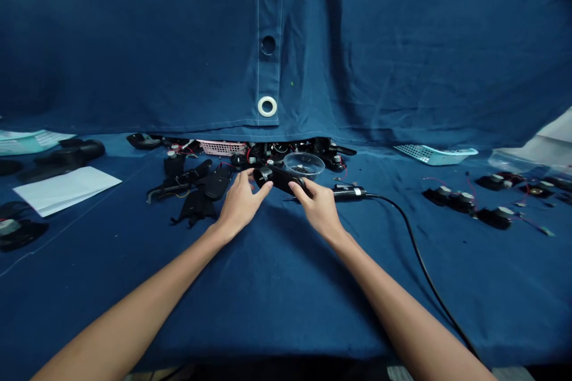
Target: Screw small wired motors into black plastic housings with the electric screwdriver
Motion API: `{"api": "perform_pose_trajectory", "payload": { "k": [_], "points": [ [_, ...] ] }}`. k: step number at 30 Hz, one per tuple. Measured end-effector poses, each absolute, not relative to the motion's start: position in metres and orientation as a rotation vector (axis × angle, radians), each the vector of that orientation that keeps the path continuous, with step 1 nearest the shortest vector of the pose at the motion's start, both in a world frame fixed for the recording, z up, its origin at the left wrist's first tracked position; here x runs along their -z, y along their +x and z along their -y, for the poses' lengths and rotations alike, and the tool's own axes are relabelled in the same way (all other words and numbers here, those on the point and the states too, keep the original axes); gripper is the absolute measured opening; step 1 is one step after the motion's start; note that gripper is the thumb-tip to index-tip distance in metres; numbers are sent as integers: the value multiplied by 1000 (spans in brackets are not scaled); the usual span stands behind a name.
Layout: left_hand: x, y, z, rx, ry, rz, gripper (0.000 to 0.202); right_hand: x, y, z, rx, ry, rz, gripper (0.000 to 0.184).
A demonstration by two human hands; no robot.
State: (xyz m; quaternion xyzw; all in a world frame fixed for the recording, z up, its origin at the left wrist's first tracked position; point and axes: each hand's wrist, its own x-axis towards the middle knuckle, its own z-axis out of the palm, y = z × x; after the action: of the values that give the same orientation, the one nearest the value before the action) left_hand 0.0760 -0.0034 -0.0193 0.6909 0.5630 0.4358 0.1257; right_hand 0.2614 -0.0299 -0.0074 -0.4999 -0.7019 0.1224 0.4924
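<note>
Between my two hands is a long black plastic housing (281,178) with a silvery round part, perhaps a small motor, at its left end. My left hand (241,201) grips that left end, thumb in front and fingers behind. The right end is pinched by the thumb and fingers of my right hand (320,207). Just behind the housing sits a clear round dish (308,164) with small dark bits, possibly screws. A black corded tool (348,193), which looks like an electric screwdriver, lies beside my right hand, its tip partly hidden.
Black plastic shells (196,205) lie left of my hands. A pink basket (222,147) stands behind them, and a light blue basket (440,155) at the back right. White paper (67,190) rests at left. Wired black parts (460,201) sit at right. A black cable (409,232) curves frontward. Blue cloth (179,41) hangs behind.
</note>
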Motion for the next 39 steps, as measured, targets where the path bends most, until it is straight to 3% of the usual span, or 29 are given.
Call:
{"api": "perform_pose_trajectory", "payload": {
  "k": [7,24,39],
  "points": [
    [22,77,0,-1335,1899,-1573,53,6,258,35,-262,-1098,1893,28],
    [22,74,-4,-1384,1892,-1460,49,5,255,36,-448,-1122,1799,28],
    [21,65,-6,-1488,1962,-1430,53,-4,275,12,-30,-946,2041,24]
  ]
}}
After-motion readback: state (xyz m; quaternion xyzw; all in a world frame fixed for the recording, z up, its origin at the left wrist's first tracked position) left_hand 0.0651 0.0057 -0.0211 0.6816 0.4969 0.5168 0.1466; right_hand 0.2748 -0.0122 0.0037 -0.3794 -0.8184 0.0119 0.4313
